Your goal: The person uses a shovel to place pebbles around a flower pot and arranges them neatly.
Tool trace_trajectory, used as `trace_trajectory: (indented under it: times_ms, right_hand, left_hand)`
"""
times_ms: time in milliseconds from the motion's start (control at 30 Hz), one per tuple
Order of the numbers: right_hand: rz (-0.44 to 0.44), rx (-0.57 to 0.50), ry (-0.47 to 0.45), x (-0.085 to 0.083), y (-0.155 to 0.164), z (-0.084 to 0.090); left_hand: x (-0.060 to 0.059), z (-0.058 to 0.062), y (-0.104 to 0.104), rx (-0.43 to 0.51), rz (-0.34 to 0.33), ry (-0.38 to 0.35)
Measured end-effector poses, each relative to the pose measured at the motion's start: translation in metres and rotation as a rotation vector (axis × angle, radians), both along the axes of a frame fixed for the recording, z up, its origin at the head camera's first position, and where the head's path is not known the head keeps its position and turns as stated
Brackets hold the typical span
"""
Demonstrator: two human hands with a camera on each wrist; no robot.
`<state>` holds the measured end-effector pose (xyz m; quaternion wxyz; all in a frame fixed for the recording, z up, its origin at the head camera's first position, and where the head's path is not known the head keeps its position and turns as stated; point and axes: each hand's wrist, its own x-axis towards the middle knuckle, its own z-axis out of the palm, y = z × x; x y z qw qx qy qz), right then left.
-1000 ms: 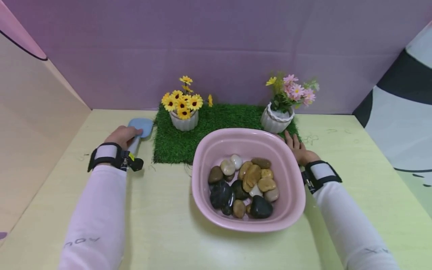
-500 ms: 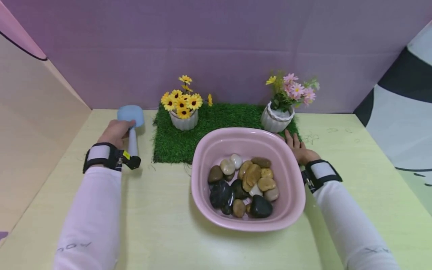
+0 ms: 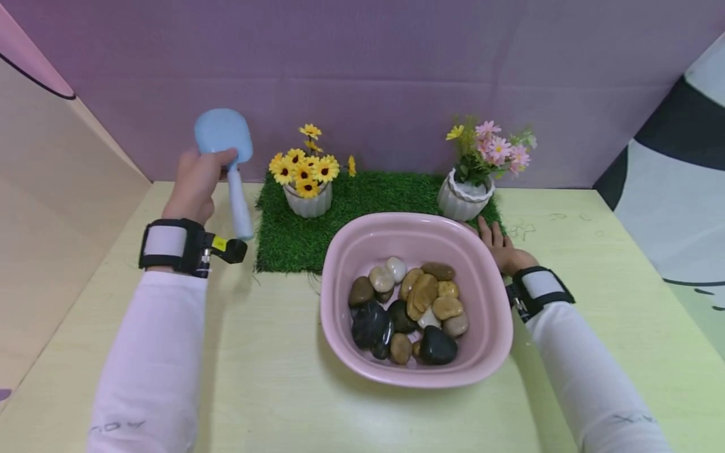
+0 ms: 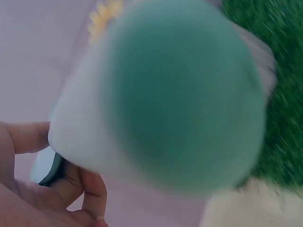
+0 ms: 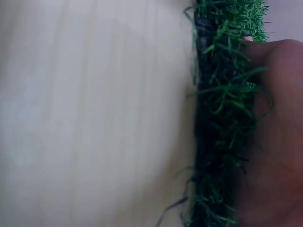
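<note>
My left hand point(image 3: 195, 182) grips a light blue scoop point(image 3: 223, 135) near its blade and holds it up above the table at the left, handle pointing down. The left wrist view is filled by the blurred butt of the scoop handle point(image 4: 184, 94), with my fingers point(image 4: 71, 187) curled beside it. A pink basin point(image 3: 481, 365) stands in the middle with several smooth pebbles point(image 3: 410, 311) inside. My right hand point(image 3: 498, 248) rests with straight fingers against the basin's far right rim, at the edge of the grass mat point(image 5: 215, 123).
A green grass mat point(image 3: 374, 195) lies behind the basin. On it stand a white pot of yellow flowers point(image 3: 308, 179) and a white pot of pink flowers point(image 3: 470, 182). Purple wall behind, beige panel at the left, pale yellow tabletop point(image 3: 272, 377) all around.
My left hand has lifted the blue scoop off the table, up and slightly left, and turned it upright. The right hand and the basin have stayed still.
</note>
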<state>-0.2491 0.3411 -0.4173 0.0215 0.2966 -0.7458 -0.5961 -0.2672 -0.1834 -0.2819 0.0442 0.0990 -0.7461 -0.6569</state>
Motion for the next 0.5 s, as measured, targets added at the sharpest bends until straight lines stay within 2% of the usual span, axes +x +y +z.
trace_trajectory:
  times_ms: [67, 267, 367, 500]
  right_hand:
    - [-0.059, -0.138, -0.056, 0.000, -0.001, 0.000]
    - [0.117, 0.259, 0.136, 0.000, 0.002, -0.003]
    - [0.176, 0.364, 0.201, 0.000, 0.003, -0.005]
    - [0.181, 0.360, 0.206, 0.001, 0.003, -0.003]
  left_hand:
    - [0.002, 0.011, 0.007, 0.027, -0.004, 0.018]
    - [0.008, 0.036, 0.025, 0.067, -0.031, 0.037]
    - [0.012, 0.045, 0.033, 0.069, -0.046, 0.047]
    - [0.019, 0.052, 0.045, 0.079, -0.069, 0.080]
